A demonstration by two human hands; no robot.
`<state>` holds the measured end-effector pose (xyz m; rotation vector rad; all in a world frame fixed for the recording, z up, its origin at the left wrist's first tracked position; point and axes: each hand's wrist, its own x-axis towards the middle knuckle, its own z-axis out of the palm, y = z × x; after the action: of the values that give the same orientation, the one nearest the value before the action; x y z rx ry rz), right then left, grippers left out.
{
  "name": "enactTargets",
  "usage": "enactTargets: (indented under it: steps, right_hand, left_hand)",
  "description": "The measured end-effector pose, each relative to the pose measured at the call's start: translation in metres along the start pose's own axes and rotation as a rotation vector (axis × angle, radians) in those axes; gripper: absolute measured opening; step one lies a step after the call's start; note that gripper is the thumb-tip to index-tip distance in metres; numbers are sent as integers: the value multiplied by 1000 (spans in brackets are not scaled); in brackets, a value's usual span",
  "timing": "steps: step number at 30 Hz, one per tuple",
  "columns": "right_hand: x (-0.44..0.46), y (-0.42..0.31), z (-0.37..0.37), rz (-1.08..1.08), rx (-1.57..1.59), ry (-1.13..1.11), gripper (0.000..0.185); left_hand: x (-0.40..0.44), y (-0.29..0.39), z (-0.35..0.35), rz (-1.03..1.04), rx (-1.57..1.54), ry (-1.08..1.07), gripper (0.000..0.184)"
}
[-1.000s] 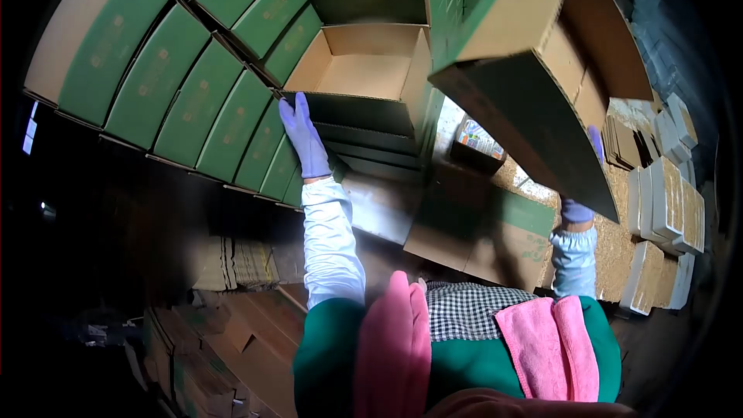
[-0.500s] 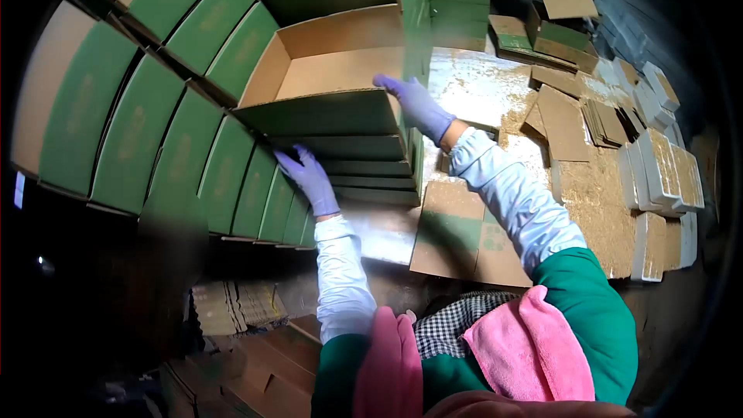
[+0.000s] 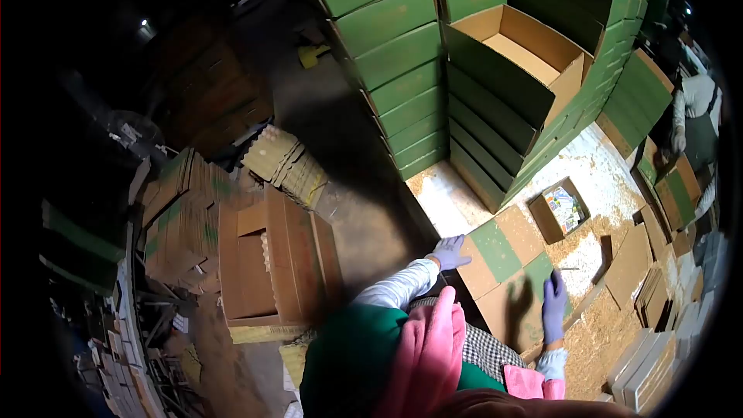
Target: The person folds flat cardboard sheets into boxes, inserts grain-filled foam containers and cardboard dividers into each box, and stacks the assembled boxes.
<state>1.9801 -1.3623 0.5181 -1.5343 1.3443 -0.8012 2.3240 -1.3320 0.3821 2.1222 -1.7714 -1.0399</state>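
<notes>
A flat brown and green cardboard piece (image 3: 507, 267) lies on the worktable in front of me. My left hand (image 3: 450, 252), in a purple glove, is at its left edge with the fingers spread. Over its right side is my right hand (image 3: 554, 306), also gloved; whether it touches the cardboard I cannot tell. An open-topped box (image 3: 534, 54) tops a stack of green boxes beyond my hands. To the right of that stack, a small open box (image 3: 560, 210) holds printed papers or packets.
Tall stacks of green boxes (image 3: 398, 39) stand at the back. A large open carton (image 3: 279, 263) and folded cardboard (image 3: 182, 217) are at the left. A co-worker (image 3: 699, 112) stands at the far right, near white blocks (image 3: 642, 368).
Both hands have left the box stack and come down to the flat cardboard. The view has swung left, showing more floor and cartons. The box lifted earlier is no longer in my right hand.
</notes>
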Motion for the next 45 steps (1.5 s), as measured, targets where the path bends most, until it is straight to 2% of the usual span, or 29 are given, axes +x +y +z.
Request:
enactTargets:
  steps: [1,4,6,7,13,15,17,19,22,26,29,30,32,35,36,37,39,40,44,45]
  right_hand:
    - [-25,26,1,41,-10,-6,48]
    - [-74,94,6,133,16,49,46]
    - [-89,114,14,170,166,132,44]
    - [-91,110,11,248,123,39,50]
    - [-92,121,24,202,13,-95,50]
    - [-90,130,35,196,-8,-70,49]
    - [-78,167,40,150,17,-113,48]
    - [-60,214,38,90,-136,-154,51]
    - [-48,177,32,140,-434,-333,50]
    - [-41,155,33,219,-651,-321,48]
    - [-26,204,38,215,-286,-197,46]
    - [-34,184,39,213,-362,-158,45]
    - [-34,158,38,156,-361,-233,45]
    - [-55,138,52,151,-306,-212,47]
    - [-59,137,55,151,-289,-209,47]
    - [-62,135,58,150,-269,-202,48]
    - [-69,129,61,148,-248,-196,49]
    - [-71,127,61,150,-241,-194,49]
    - [-61,112,72,139,-212,-164,51]
    - [-58,110,73,137,-209,-153,52]
  left_hand:
    - [3,-14,23,76,16,100,100]
    - [-11,7,6,-9,70,78,102]
    - [-7,14,5,-41,108,68,102]
    - [-3,18,5,-45,104,74,101]
    - [-2,18,12,-118,131,74,99]
    - [-1,14,16,-122,82,91,100]
    - [-2,18,14,-149,62,86,101]
    - [-1,20,13,-175,45,83,102]
    - [9,9,32,-151,5,179,105]
    - [14,9,38,-176,1,194,104]
    - [13,11,34,-179,7,206,104]
    - [13,13,31,-196,9,192,105]
    - [12,15,27,-213,14,147,109]
    - [8,8,22,-120,-36,117,110]
    - [-4,6,11,-9,1,109,120]
    - [-14,7,-1,98,156,-19,130]
    - [-25,-11,-8,378,436,-115,136]
    - [-28,-13,-10,433,560,-72,126]
    - [-12,-11,3,428,584,87,97]
    - [-12,-13,-2,475,599,77,95]
